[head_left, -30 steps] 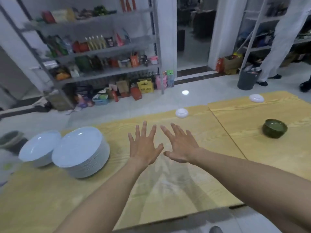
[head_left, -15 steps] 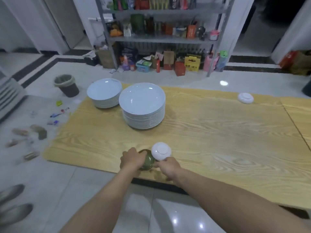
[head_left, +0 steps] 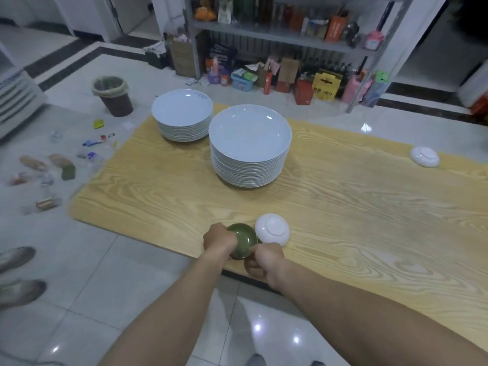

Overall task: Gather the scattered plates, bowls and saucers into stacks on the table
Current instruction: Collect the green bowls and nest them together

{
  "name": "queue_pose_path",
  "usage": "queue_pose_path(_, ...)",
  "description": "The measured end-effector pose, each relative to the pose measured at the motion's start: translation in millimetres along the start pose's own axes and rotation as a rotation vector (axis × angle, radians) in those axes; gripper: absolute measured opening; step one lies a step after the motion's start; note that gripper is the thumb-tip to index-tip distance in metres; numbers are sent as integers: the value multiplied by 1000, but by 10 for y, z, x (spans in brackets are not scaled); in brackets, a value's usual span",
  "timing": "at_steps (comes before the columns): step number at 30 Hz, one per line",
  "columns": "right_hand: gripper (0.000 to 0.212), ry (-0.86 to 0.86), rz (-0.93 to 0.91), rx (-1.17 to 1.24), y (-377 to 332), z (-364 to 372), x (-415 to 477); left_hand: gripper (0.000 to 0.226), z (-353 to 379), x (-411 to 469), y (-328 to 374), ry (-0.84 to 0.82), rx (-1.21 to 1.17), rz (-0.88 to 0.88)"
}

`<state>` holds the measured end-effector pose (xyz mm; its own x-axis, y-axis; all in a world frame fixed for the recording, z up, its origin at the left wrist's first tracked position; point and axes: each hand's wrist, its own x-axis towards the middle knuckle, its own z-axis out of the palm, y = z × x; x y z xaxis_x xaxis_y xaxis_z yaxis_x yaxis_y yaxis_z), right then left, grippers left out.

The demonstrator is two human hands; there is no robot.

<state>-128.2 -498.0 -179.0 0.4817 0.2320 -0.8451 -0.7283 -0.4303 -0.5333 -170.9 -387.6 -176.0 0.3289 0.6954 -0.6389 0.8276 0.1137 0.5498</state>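
At near table edge, both hands are on the green bowl (head_left: 241,244). The left hand (head_left: 219,240) wraps its left side w/ fingers curled round it. The right hand (head_left: 264,260) is curled at the near-right rim, pinching it. Forearms reach fwd from below, wrists close, knuckles up. The bowl looks a bit tilted at the table (head_left: 343,220) edge; can't tell if it's resting on the wood or lifted.

Step in hand, prob.: pair it w/ the white bowl (head_left: 272,229), which lies foot-up just beside it on the right, maybe touching. To do it well, bring the green one inboard from the edge first and hold it level. Also match orientation before nesting, else the stack will wobble.

Mid-table stands the tall plate stack (head_left: 249,143), w/ the lower plate stack (head_left: 182,114) behind-left, near but apart. At the far right edge is a white saucer (head_left: 424,157), also foot-up, well apart and not yet gathered.
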Motion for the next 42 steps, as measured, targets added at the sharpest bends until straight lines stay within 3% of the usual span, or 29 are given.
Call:
queue_pose_path(3,11,-29,-22,-74,-56,12,-20,21,-79,-16,-34,-5,-35,-43)
queue_pose_path(9,34,-78,-61,-193,-137,8,-88,26,-206,-129,39,-45,-176,-81)
queue_pose_path(19,23,79,-193,26,-649,-1066,-458,27,232,-730,1046,-200,-236,96)
queue_pose_path(30,25,402,-324,328,-967,-3722,-909,33,2253,-2187,2663,-443,47,487)
queue_pose_path(42,26,636,-296,434,-814,-6837,-1070,32,5007,-3711,3753,-603,197,627)
